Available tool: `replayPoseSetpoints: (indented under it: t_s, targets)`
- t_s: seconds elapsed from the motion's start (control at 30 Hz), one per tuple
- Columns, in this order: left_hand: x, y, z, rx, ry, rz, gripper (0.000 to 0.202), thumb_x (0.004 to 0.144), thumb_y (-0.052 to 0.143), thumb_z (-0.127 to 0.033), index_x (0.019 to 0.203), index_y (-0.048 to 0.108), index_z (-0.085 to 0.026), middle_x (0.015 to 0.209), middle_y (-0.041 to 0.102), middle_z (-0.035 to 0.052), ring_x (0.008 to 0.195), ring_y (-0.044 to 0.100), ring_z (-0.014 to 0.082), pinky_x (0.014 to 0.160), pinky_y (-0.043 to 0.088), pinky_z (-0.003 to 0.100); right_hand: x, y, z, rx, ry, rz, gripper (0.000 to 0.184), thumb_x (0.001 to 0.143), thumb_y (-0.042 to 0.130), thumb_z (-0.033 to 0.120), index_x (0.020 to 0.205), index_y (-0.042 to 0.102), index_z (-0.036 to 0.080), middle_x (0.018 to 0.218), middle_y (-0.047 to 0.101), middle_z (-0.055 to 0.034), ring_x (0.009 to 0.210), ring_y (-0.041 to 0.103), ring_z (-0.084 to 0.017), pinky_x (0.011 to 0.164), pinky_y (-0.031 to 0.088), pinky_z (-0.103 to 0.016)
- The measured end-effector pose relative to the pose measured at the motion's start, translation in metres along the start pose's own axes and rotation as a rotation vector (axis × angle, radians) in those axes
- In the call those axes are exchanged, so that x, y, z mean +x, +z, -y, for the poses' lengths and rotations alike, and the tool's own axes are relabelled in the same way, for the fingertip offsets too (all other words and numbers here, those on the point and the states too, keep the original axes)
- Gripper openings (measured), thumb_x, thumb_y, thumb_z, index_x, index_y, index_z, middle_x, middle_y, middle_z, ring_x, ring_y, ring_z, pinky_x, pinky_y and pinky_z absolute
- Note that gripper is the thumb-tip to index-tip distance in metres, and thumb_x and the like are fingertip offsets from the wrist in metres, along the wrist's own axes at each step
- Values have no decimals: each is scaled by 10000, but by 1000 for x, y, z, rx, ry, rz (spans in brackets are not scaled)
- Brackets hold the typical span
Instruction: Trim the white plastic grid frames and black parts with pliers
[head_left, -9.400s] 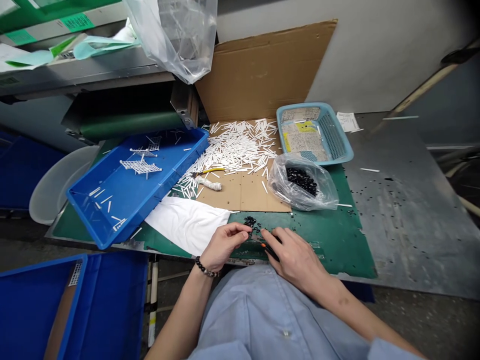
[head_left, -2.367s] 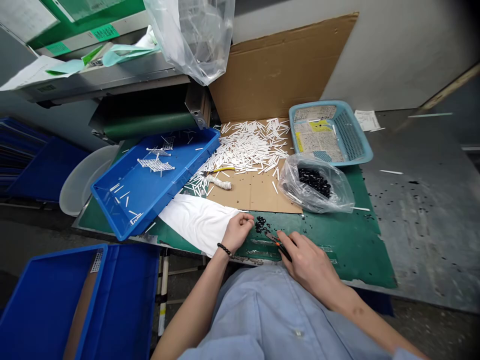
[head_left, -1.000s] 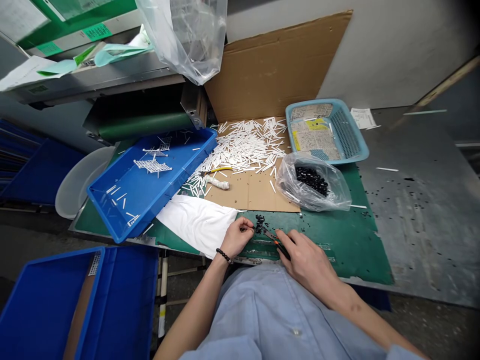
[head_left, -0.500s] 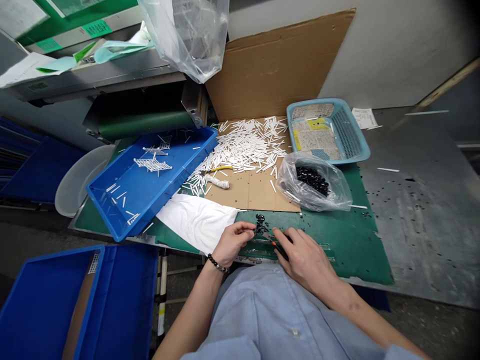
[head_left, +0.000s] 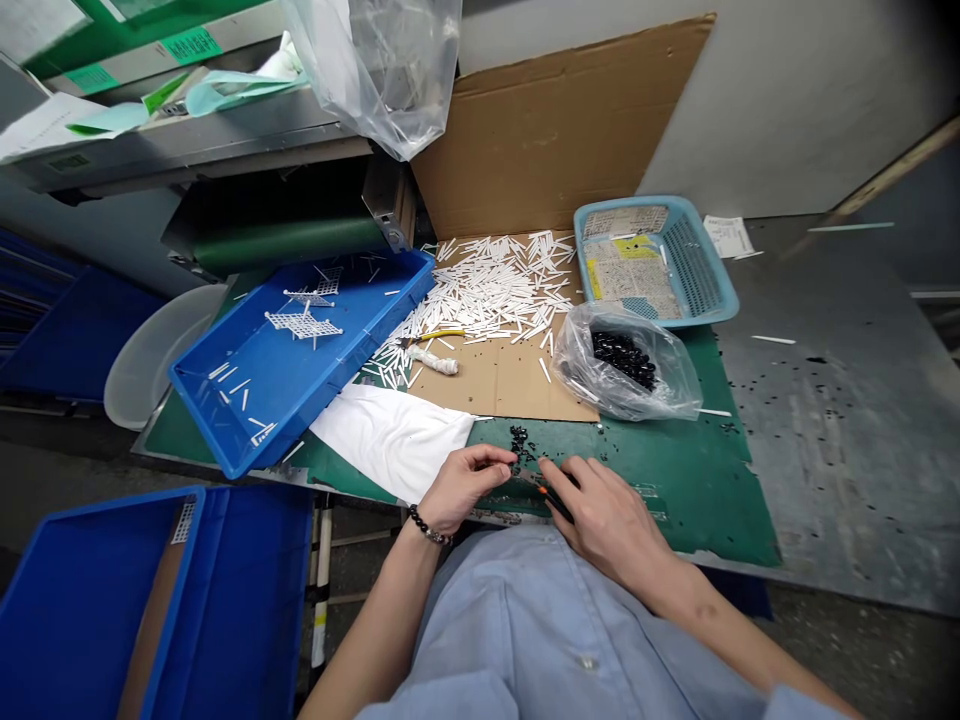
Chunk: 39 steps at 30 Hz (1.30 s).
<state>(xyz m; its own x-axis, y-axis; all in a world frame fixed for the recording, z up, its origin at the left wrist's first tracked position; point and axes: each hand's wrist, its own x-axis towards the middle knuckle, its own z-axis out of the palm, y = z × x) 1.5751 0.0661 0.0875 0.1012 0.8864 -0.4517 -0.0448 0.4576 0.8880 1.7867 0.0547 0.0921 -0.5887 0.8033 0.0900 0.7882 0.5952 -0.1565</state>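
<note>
My right hand (head_left: 600,505) is closed round a pair of cutters (head_left: 553,494) with dark handles and a touch of orange; their metal tips point left. Thumb and forefinger of my left hand (head_left: 465,484) are pinched together at those tips, on a small black part that is mostly hidden. Just beyond the fingertips, a little heap of small black parts (head_left: 519,438) lies on the green mat (head_left: 720,500). Further back, a clear plastic bag (head_left: 675,395) holds many more black pieces (head_left: 624,360).
White sticks (head_left: 495,290) cover the cardboard sheet (head_left: 510,378), near yellow-handled pliers (head_left: 439,334). A blue tray (head_left: 225,440) with white grids stands left, beside a white cloth (head_left: 397,440). A light-blue basket (head_left: 716,300) sits at the back right; black crumbs dot the metal table (head_left: 832,440).
The cutter tips have moved slightly left, closer to my left fingertips. My left hand keeps its pinch, and the whole view has shifted a little.
</note>
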Motion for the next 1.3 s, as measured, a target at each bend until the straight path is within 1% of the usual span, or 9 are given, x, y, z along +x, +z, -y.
replayPoseSetpoints:
  t_s: [0.2,0.57,0.73,0.83,0.93,1.07,1.2,1.27,1.3]
  targets:
    - [0,-5,2,83,33,39,289,700,742,-319,932,720,-148,809,670,31,723,544,122,686,400,231,2,-4,1,-5,-13,36,391,906,498,267,1289,479,190,951,531,-59,827,459,-209,718,380,-341]
    - [2,-7,-7,193,-18,80,238,689,704,-272,877,731,-129,756,682,45,658,537,121,621,379,231,5,-8,0,-48,-61,81,407,861,524,192,1266,486,183,935,546,-56,815,477,-207,684,379,-337]
    - [6,-3,-4,147,-40,79,193,664,688,-220,824,729,-119,739,681,41,638,525,111,621,379,231,3,3,-5,-34,-74,103,363,869,524,211,1231,499,213,921,547,-39,814,513,-200,632,378,-314]
    - [7,-3,-3,133,-45,97,178,639,694,-209,786,727,-115,739,676,43,666,535,121,647,389,241,0,13,-8,-12,-76,104,372,852,536,170,1220,496,205,891,545,-22,784,545,-188,593,377,-303]
    - [6,-2,-3,88,-49,92,200,634,697,-217,804,724,-113,706,649,28,631,501,102,617,362,231,0,20,-7,14,-85,66,372,849,544,151,1214,492,196,876,544,-11,765,565,-177,590,391,-294]
    - [5,-4,5,-112,-73,63,286,639,672,-211,908,707,-121,642,561,-15,525,368,54,516,246,213,1,22,-4,64,-57,-44,320,924,485,245,1240,474,195,877,536,-15,745,554,-168,625,413,-293]
    - [6,-11,18,-420,-112,83,173,572,629,-169,738,617,-124,709,573,23,554,406,62,521,270,207,-1,26,-5,114,29,-100,341,942,463,284,1271,463,195,895,532,-19,781,548,-164,669,423,-287]
    - [8,-13,24,-432,-134,93,137,596,613,-205,704,559,-140,729,580,35,558,418,72,516,275,210,-3,29,-7,126,66,-107,345,936,470,293,1267,473,195,897,533,-21,799,546,-168,685,424,-290]
    - [10,-13,26,-364,-132,62,127,631,605,-236,697,543,-147,714,570,29,549,410,75,510,269,211,-4,30,-8,130,80,-109,347,932,475,298,1263,479,193,900,534,-23,807,545,-172,687,424,-292]
